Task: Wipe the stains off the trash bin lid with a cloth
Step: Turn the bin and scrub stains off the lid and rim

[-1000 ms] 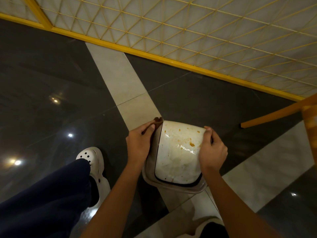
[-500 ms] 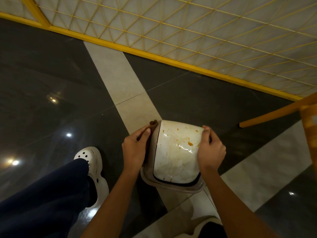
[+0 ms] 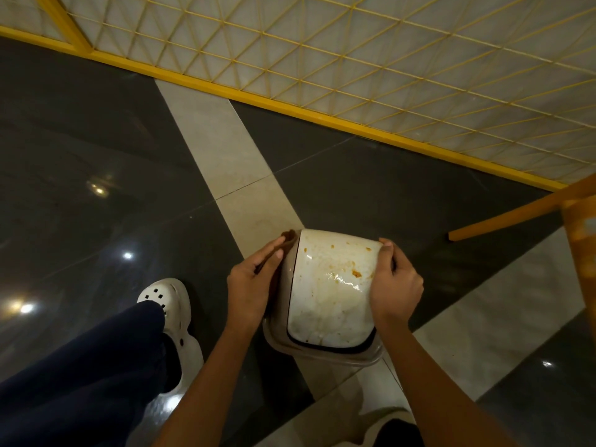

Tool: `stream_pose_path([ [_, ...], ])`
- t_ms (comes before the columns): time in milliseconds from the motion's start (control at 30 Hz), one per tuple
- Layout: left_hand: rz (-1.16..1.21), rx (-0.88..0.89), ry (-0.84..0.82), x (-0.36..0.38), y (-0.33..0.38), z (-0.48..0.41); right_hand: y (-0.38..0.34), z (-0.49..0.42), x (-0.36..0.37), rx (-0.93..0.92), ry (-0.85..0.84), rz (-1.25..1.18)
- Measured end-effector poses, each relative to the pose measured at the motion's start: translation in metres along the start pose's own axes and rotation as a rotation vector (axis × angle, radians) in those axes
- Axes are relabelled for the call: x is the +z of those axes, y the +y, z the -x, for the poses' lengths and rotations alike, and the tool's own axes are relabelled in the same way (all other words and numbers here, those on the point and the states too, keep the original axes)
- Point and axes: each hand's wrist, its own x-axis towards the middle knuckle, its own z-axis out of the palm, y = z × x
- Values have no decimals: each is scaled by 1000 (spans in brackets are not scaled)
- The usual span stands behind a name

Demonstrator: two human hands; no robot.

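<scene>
The trash bin lid (image 3: pixel 329 295), a white domed flap in a greyish frame, sat between the person's two hands, low and centre in the head view, above the dark glossy floor (image 3: pixel 371 188). Whether anything bore it from beneath was hidden by the lid itself. Orange-brown stains (image 3: pixel 356 273) dotted its upper half, with fainter smears lower down. The right hand (image 3: pixel 395 287) curled round the lid's right edge, its fingertips out of sight behind the rim. The left hand (image 3: pixel 251 285) lay along the left side, thumb and fingers pinching a brown cloth (image 3: pixel 288 235) of which only a scrap showed past the fingertips. A pale tile strip (image 3: pixel 219 146) ran under the lid. To the left stood a white clog (image 3: pixel 167 304) and a dark trouser leg (image 3: pixel 80 375). A yellow lattice panel (image 3: pixel 354 53) crossed the top, and orange wooden furniture (image 3: pixel 516 214) was cut off at right.
</scene>
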Motion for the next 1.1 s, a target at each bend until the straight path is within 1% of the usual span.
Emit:
stream_pose_path([
  [67,-48,-24,27,2,-3,-8,-1,0,0,-4,2,-1],
  [133,-124,-29,7,7,1,-22,-1,0,0,-4,-1,6],
  [200,-145,-9,-15,9,8,-30,-1,0,0,1,-1,5],
  [300,-121,25,-10,5,11,-19,0,1,0,9,0,1],
  [433,-46,2,52,0,-1,1,-2,0,-1,12,-7,-1],
  [533,-95,-16,38,4,0,-15,-2,0,-1,-1,-2,1],
  [600,-135,4,33,7,7,-19,-2,1,-1,3,-1,1],
  [733,-132,56,58,1,5,8,-2,1,-1,1,0,-1],
  [800,-96,17,91,-1,-3,18,-3,1,-1,-3,-4,-2],
  [900,-104,-67,101,1,-3,3,-3,0,-1,-3,-2,2],
  [1033,-150,2,81,1,7,3,-2,1,-1,0,-4,5],
  [1100,-155,-3,103,-3,1,17,-2,1,-1,-6,0,3],
])
